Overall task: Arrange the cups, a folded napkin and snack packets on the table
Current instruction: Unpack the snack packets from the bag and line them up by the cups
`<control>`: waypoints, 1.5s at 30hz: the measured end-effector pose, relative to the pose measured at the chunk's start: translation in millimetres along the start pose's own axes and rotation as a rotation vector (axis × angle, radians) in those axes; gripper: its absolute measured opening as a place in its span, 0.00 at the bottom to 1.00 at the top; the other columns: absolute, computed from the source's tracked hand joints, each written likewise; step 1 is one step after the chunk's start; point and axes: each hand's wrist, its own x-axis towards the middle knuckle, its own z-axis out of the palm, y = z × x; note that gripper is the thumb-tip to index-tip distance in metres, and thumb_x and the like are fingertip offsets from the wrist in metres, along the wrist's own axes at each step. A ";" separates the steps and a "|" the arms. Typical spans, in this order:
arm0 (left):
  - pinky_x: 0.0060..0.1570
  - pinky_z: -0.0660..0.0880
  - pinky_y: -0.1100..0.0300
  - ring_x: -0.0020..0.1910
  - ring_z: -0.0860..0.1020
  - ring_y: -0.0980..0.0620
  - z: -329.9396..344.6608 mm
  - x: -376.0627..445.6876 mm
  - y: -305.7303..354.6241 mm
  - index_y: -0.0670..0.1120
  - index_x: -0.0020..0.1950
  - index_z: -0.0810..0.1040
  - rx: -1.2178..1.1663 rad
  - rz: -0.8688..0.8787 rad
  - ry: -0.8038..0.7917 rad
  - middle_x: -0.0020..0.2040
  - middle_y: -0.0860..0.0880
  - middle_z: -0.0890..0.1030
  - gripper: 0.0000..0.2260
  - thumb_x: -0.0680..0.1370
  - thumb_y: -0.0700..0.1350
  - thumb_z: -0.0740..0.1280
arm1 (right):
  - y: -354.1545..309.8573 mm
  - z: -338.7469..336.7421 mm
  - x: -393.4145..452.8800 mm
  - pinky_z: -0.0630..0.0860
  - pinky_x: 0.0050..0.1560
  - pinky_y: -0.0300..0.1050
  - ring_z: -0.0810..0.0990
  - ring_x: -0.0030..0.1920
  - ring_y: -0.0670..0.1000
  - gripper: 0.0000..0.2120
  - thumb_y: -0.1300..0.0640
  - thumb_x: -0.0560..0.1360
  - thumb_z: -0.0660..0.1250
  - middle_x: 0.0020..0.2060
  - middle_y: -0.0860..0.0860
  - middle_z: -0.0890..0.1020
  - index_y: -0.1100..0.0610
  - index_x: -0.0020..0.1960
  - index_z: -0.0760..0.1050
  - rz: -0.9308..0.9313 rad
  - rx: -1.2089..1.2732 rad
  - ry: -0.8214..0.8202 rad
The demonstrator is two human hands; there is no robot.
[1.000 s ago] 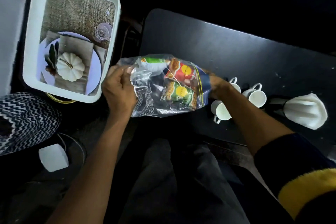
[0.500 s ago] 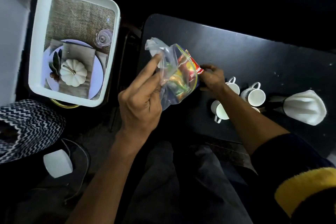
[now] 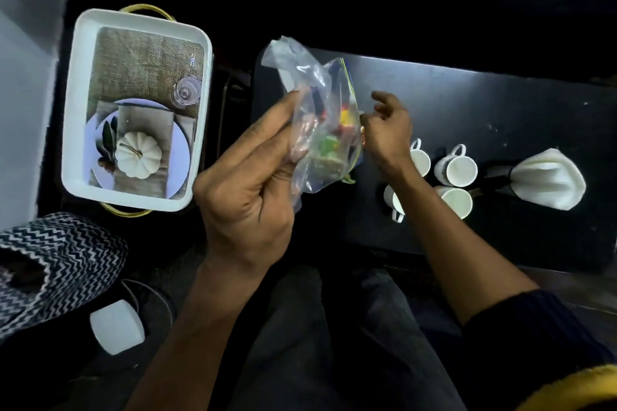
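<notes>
A: Head view: your left hand (image 3: pixel 247 183) is pinching the clear zip bag (image 3: pixel 317 123) between thumb and extended fingers, holding it upright above the near-left corner of the black table (image 3: pixel 484 110).

B: And your right hand (image 3: pixel 389 130)?

A: It is gripping the bag's zipper edge with thumb and forefinger, the other fingers spreading loose. The snack packets (image 3: pixel 337 140) are sitting inside the bag, blurred.

B: Changes?

A: A second ago you were holding the bag flat and wide; now it is standing on end. The cups (image 3: pixel 455 170) and folded napkin (image 3: pixel 547 178) are staying put on the table.
</notes>
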 end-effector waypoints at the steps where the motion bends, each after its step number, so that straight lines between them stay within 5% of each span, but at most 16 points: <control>1: 0.42 0.80 0.60 0.47 0.86 0.42 0.9 -5.7 1.6 0.39 0.65 0.80 -0.023 0.080 0.055 0.63 0.43 0.83 0.13 0.82 0.42 0.68 | -8.3 -2.3 -7.8 0.80 0.55 0.46 0.81 0.57 0.52 0.33 0.51 0.68 0.68 0.61 0.56 0.78 0.57 0.72 0.73 0.007 0.157 -0.046; 3: 0.31 0.77 0.65 0.35 0.83 0.55 2.1 -10.9 3.4 0.44 0.61 0.82 -0.142 -0.009 0.149 0.54 0.49 0.87 0.10 0.81 0.44 0.69 | -23.8 -9.3 -24.7 0.81 0.43 0.44 0.83 0.47 0.50 0.33 0.50 0.71 0.67 0.57 0.58 0.75 0.56 0.75 0.68 0.054 0.530 -0.211; 6: 0.25 0.73 0.66 0.27 0.78 0.56 4.0 -0.8 2.6 0.47 0.55 0.86 -0.376 -0.262 0.158 0.45 0.50 0.88 0.08 0.81 0.43 0.66 | -39.1 -22.5 -54.8 0.76 0.54 0.55 0.81 0.46 0.55 0.35 0.46 0.73 0.67 0.53 0.60 0.78 0.50 0.78 0.63 0.114 0.783 -0.459; 8: 0.35 0.78 0.64 0.35 0.82 0.57 10.6 4.3 -1.8 0.50 0.52 0.86 -0.449 -0.334 0.069 0.50 0.51 0.88 0.11 0.82 0.41 0.64 | -42.3 -31.7 -74.2 0.74 0.61 0.53 0.81 0.53 0.57 0.40 0.45 0.70 0.71 0.50 0.59 0.82 0.50 0.79 0.62 0.069 0.850 -0.561; 11: 0.49 0.80 0.59 0.44 0.83 0.55 33.8 2.5 -5.5 0.50 0.48 0.87 -0.528 -0.444 -0.008 0.52 0.50 0.87 0.13 0.81 0.39 0.63 | -46.4 -46.8 -103.8 0.61 0.76 0.65 0.67 0.74 0.69 0.49 0.47 0.65 0.76 0.74 0.68 0.68 0.49 0.81 0.58 -0.004 0.900 -0.719; 13: 0.55 0.79 0.55 0.48 0.83 0.52 54.6 -0.3 -4.5 0.45 0.50 0.85 -0.537 -0.494 -0.025 0.50 0.49 0.87 0.12 0.81 0.35 0.62 | -42.9 -58.6 -120.0 0.69 0.73 0.58 0.69 0.75 0.59 0.44 0.55 0.68 0.73 0.77 0.55 0.68 0.47 0.81 0.59 -0.082 0.824 -0.750; 15: 0.55 0.80 0.55 0.49 0.83 0.51 74.5 -5.7 -2.1 0.40 0.53 0.82 -0.481 -0.500 -0.059 0.48 0.49 0.86 0.08 0.81 0.35 0.63 | -38.1 -71.3 -131.5 0.78 0.63 0.46 0.76 0.70 0.49 0.42 0.64 0.69 0.73 0.72 0.44 0.75 0.44 0.78 0.63 -0.085 0.743 -0.710; 18: 0.57 0.80 0.48 0.53 0.82 0.44 103.7 -13.6 6.3 0.34 0.60 0.79 -0.542 -0.531 -0.193 0.54 0.39 0.84 0.10 0.81 0.37 0.65 | -22.8 -100.2 -134.0 0.82 0.59 0.54 0.79 0.68 0.54 0.45 0.76 0.65 0.76 0.69 0.53 0.78 0.52 0.76 0.66 -0.060 0.626 -0.506; 22: 0.59 0.79 0.52 0.55 0.82 0.46 150.3 -26.1 25.0 0.41 0.58 0.81 -0.631 -0.488 -0.280 0.55 0.43 0.84 0.11 0.79 0.40 0.65 | -2.5 -160.6 -127.1 0.83 0.53 0.54 0.83 0.56 0.52 0.35 0.81 0.63 0.73 0.57 0.55 0.84 0.58 0.65 0.76 -0.039 0.605 -0.234; 25: 0.58 0.77 0.57 0.58 0.80 0.52 199.8 -39.2 36.0 0.42 0.62 0.80 -0.374 -0.404 -0.200 0.57 0.50 0.83 0.17 0.73 0.39 0.69 | 14.7 -219.1 -117.4 0.83 0.47 0.48 0.84 0.49 0.53 0.27 0.81 0.66 0.69 0.51 0.55 0.84 0.58 0.58 0.78 -0.002 0.745 -0.126; 27: 0.64 0.76 0.51 0.65 0.78 0.48 238.8 -50.1 45.4 0.46 0.67 0.77 -0.263 -0.381 -0.322 0.66 0.46 0.78 0.23 0.72 0.39 0.71 | 28.3 -263.9 -108.0 0.84 0.44 0.49 0.85 0.46 0.55 0.25 0.81 0.66 0.67 0.50 0.57 0.84 0.59 0.57 0.78 0.091 0.966 -0.086; 30: 0.45 0.79 0.66 0.55 0.82 0.57 303.5 -70.5 62.5 0.49 0.77 0.68 -0.424 -0.466 -0.652 0.70 0.51 0.77 0.32 0.74 0.36 0.69 | 50.8 -321.1 -93.5 0.83 0.40 0.53 0.83 0.40 0.60 0.19 0.78 0.63 0.69 0.45 0.63 0.84 0.58 0.46 0.82 0.158 1.153 0.036; 35: 0.47 0.81 0.63 0.50 0.83 0.56 433.0 -97.1 99.9 0.42 0.65 0.77 -0.337 -0.549 -0.605 0.59 0.47 0.82 0.30 0.63 0.28 0.72 | 114.1 -428.0 -71.6 0.77 0.42 0.43 0.80 0.40 0.48 0.15 0.72 0.64 0.79 0.44 0.55 0.84 0.55 0.43 0.83 -0.125 0.466 0.347; 38: 0.43 0.81 0.63 0.41 0.84 0.59 519.9 -111.5 112.4 0.45 0.50 0.83 -0.212 -0.576 -0.429 0.45 0.53 0.87 0.24 0.64 0.20 0.69 | 148.4 -507.3 -61.5 0.77 0.56 0.43 0.79 0.53 0.46 0.21 0.60 0.65 0.79 0.55 0.52 0.77 0.53 0.56 0.80 -0.244 0.003 0.407; 41: 0.41 0.82 0.61 0.38 0.84 0.59 593.9 -121.6 109.5 0.47 0.46 0.85 -0.076 -0.621 -0.275 0.42 0.53 0.87 0.23 0.66 0.22 0.62 | 173.2 -573.4 -55.7 0.72 0.71 0.49 0.66 0.75 0.51 0.48 0.65 0.63 0.72 0.76 0.50 0.60 0.43 0.78 0.60 -0.335 -0.045 0.255; 45: 0.40 0.82 0.59 0.40 0.84 0.51 662.9 -130.3 101.3 0.47 0.46 0.85 0.016 -0.694 -0.382 0.42 0.49 0.87 0.16 0.71 0.28 0.66 | 214.3 -611.7 -48.9 0.63 0.72 0.40 0.50 0.82 0.50 0.59 0.63 0.61 0.76 0.81 0.41 0.38 0.31 0.79 0.49 -0.364 -0.271 -0.051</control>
